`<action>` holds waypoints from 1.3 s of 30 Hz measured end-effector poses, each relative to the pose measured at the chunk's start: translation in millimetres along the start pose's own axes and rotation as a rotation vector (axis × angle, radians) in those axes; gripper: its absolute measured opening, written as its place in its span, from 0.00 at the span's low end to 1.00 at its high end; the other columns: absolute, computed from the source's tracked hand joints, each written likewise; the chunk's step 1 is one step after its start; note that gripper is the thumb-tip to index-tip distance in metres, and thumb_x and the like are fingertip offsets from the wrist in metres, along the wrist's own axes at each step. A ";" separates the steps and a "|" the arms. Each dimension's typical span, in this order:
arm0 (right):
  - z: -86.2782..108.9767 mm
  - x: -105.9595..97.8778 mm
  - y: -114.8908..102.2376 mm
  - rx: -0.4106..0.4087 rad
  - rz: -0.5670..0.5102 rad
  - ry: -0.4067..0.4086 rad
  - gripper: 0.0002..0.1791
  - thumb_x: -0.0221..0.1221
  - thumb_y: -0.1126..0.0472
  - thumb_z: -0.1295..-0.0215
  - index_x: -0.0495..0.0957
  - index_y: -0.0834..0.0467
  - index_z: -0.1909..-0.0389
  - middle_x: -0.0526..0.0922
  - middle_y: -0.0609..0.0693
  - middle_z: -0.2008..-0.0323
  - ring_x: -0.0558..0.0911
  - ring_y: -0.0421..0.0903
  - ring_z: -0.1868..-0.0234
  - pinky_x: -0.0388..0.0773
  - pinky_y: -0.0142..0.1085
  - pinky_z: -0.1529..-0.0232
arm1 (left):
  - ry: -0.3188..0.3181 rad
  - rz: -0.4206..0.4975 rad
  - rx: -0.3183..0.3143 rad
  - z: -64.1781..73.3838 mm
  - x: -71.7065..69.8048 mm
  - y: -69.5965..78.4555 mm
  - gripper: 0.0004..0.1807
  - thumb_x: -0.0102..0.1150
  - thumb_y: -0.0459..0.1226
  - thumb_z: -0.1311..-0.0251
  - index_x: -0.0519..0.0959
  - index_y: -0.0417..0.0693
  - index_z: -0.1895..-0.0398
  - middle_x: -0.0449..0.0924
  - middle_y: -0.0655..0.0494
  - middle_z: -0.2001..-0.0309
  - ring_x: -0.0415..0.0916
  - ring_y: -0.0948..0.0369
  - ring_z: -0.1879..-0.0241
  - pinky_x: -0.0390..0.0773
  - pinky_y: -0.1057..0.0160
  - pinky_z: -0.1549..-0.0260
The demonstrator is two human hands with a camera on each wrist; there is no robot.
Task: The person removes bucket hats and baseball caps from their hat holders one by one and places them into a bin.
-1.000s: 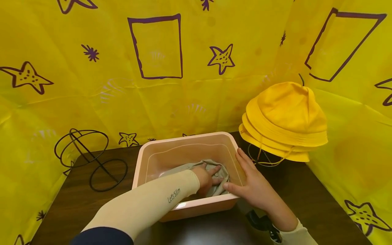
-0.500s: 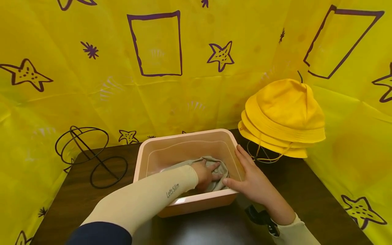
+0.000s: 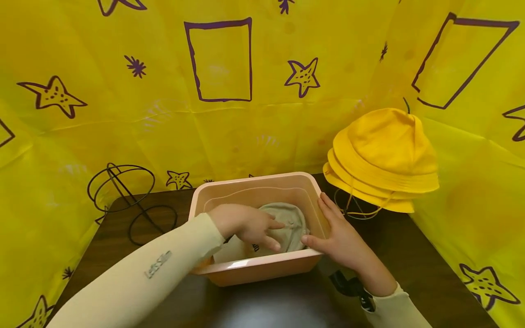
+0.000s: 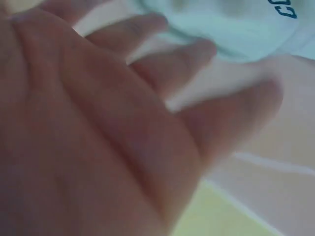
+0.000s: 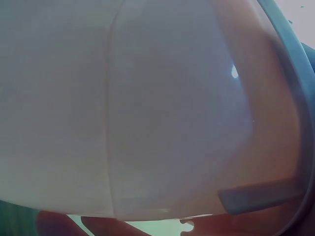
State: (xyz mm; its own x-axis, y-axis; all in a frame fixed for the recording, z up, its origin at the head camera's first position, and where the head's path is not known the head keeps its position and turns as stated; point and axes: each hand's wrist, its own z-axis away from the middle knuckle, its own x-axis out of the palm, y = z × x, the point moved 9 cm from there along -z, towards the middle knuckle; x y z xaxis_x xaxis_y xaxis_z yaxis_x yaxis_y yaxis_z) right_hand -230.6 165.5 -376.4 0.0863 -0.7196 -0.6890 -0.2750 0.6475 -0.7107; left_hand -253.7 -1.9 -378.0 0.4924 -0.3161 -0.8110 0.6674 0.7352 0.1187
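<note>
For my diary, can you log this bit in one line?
left hand: over grey-green cap; cap: in pink tub; right hand: holding tub; yellow hats: stacked

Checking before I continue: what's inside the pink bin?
In the bin lies a pale cloth with dark lettering, possibly a cap. The left hand is over it and hides part of it. Anything under the cloth would be covered.
</note>
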 end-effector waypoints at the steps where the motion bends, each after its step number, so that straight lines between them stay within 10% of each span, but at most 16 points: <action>1: 0.3 -1.1 1.0 0.004 0.000 0.002 0.58 0.71 0.42 0.44 0.51 0.65 0.23 0.44 0.54 0.21 0.50 0.62 0.26 0.53 0.63 0.34 | 0.043 0.005 -0.004 11.7 -2.0 -1.7 0.41 0.49 0.66 0.35 0.58 0.64 0.22 0.54 0.56 0.24 0.49 0.54 0.26 0.53 0.49 0.31; 9: -3.1 -3.7 3.9 0.001 -0.024 0.009 0.59 0.71 0.40 0.45 0.50 0.62 0.22 0.44 0.51 0.21 0.49 0.60 0.25 0.52 0.63 0.34 | 0.535 0.152 -0.036 115.1 3.4 -37.4 0.42 0.47 0.65 0.33 0.59 0.54 0.22 0.47 0.43 0.23 0.40 0.38 0.26 0.47 0.31 0.36; 14: -2.6 -3.4 4.3 0.001 -0.031 0.003 0.59 0.71 0.40 0.45 0.50 0.63 0.22 0.43 0.51 0.21 0.48 0.61 0.25 0.52 0.63 0.34 | 0.765 0.301 -0.134 150.7 26.2 -61.1 0.41 0.52 0.60 0.32 0.56 0.56 0.21 0.37 0.43 0.21 0.31 0.38 0.25 0.44 0.26 0.39; 22: -0.5 -2.6 3.9 0.003 -0.050 0.002 0.59 0.71 0.40 0.45 0.50 0.63 0.22 0.44 0.54 0.21 0.47 0.62 0.25 0.50 0.65 0.34 | 0.908 0.606 -0.266 165.4 65.4 -82.7 0.40 0.52 0.55 0.28 0.47 0.63 0.19 0.34 0.45 0.21 0.41 0.34 0.28 0.58 0.23 0.48; 29: 2.0 -1.7 2.5 -0.007 -0.055 0.009 0.59 0.70 0.40 0.45 0.50 0.64 0.22 0.44 0.54 0.21 0.47 0.63 0.25 0.49 0.66 0.34 | 1.028 0.903 -0.144 153.5 85.8 -83.9 0.42 0.55 0.43 0.27 0.43 0.61 0.19 0.39 0.45 0.22 0.44 0.38 0.27 0.54 0.30 0.40; 39: 4.9 0.5 2.2 -0.006 -0.045 0.026 0.59 0.70 0.40 0.45 0.50 0.65 0.23 0.44 0.54 0.21 0.47 0.62 0.25 0.49 0.65 0.34 | 1.106 0.994 -0.109 142.1 102.6 -86.3 0.43 0.60 0.39 0.32 0.48 0.57 0.19 0.37 0.51 0.21 0.38 0.40 0.26 0.47 0.27 0.39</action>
State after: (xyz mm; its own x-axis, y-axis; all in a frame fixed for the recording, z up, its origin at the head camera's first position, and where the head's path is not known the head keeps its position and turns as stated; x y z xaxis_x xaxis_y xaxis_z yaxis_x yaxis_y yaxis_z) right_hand -226.5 167.8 -379.0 0.0743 -0.7544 -0.6522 -0.2773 0.6126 -0.7401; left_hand -181.4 -182.9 -390.0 0.0139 0.8952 -0.4455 0.2529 0.4279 0.8677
